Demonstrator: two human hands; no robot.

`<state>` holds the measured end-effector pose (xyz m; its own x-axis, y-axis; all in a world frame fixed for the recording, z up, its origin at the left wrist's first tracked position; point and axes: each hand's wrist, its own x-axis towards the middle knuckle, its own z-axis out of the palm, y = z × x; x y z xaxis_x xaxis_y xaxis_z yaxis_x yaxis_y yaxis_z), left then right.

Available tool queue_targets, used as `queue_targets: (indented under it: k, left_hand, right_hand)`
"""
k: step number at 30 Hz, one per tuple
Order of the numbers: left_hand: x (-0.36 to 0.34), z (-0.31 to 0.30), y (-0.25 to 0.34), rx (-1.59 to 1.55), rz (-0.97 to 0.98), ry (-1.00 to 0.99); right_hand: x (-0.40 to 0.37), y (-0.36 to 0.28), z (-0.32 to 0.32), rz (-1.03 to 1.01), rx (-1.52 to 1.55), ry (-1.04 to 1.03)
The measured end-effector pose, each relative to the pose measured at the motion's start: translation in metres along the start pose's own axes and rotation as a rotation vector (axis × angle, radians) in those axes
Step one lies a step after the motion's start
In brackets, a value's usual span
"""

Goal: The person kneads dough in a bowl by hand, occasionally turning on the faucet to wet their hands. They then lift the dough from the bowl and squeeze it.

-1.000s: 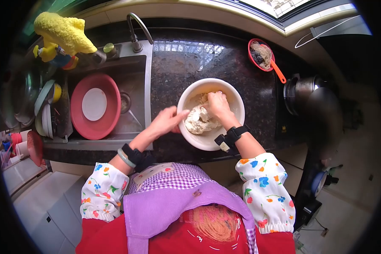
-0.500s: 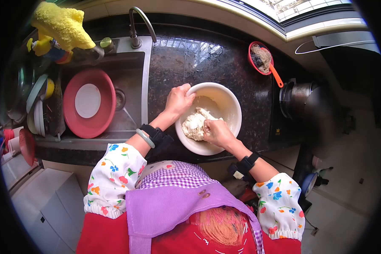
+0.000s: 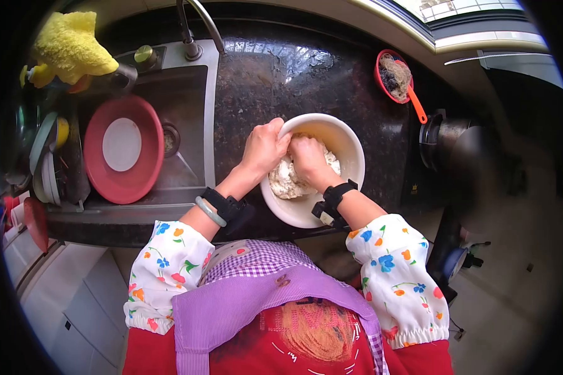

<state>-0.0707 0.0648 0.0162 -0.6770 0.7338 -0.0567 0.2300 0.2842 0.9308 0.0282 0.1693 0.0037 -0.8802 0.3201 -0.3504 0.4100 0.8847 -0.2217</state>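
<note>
A white bowl (image 3: 351, 150) stands on the dark speckled counter near its front edge. My left hand (image 3: 266, 147) is closed on the bowl's upper left rim, thumb over the edge. Inside the bowl lies a lumpy, pale dough (image 3: 286, 181). My right hand (image 3: 308, 161) is down in the bowl, knuckles up, pressed into the dough near the left wall. Its fingers are curled, with the tips hidden in or behind the dough.
Left of the counter (image 3: 250, 81) is a sink with a red basin (image 3: 97, 150) and a white plate (image 3: 122, 145). A red bowl of noodle-like food (image 3: 394, 76) with an orange-handled utensil (image 3: 418, 106) sits at the back right, near a metal pot (image 3: 447, 137). A faucet (image 3: 192, 47) rises behind.
My right hand has moved up and left within the bowl, from the dough's right side onto its top, close to my left hand. The camera view has shifted slightly.
</note>
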Motion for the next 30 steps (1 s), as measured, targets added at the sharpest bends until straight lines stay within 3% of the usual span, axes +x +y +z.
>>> queue_targets:
  k: [4, 6, 9, 11, 14, 18, 20, 22, 25, 28, 30]
  left_hand:
    - [0.000, -0.001, 0.000, 0.000, 0.007, 0.061]
    - [-0.002, -0.004, 0.004, 0.004, -0.071, 0.028]
    - [-0.005, -0.003, -0.005, -0.033, -0.051, 0.058]
    - [-0.005, -0.003, -0.003, -0.031, -0.063, 0.048]
    - [-0.007, -0.005, -0.006, -0.031, -0.057, 0.047]
    - [-0.013, -0.004, -0.004, -0.033, -0.088, 0.048]
    - [-0.013, -0.002, -0.003, -0.036, -0.094, 0.062]
    - [-0.013, -0.002, -0.002, -0.018, -0.088, 0.099]
    - [-0.012, 0.001, -0.006, -0.034, -0.076, 0.134]
    - [-0.012, 0.002, -0.007, -0.033, -0.114, 0.137]
    - [-0.012, 0.002, -0.007, -0.032, -0.090, 0.142]
  right_hand:
    - [0.001, -0.007, -0.018, 0.123, 0.084, -0.069]
    - [-0.010, -0.006, -0.032, 0.070, 0.152, -0.290]
    - [-0.043, 0.000, -0.055, -0.060, 0.315, -0.240]
    - [-0.060, 0.012, -0.043, 0.074, 0.405, 0.151]
    - [-0.050, 0.027, -0.029, 0.196, 0.318, 0.283]
    - [-0.016, 0.023, -0.027, 0.341, 0.491, 0.137]
    - [0.005, 0.023, -0.002, 0.296, 0.458, 0.240]
    - [0.013, 0.004, -0.006, 0.201, 0.604, 0.119]
    - [0.006, -0.020, -0.017, 0.058, 0.429, -0.136]
    - [-0.019, -0.031, -0.028, -0.189, 0.258, -0.139]
    - [-0.048, -0.031, -0.031, -0.376, 0.168, 0.022]
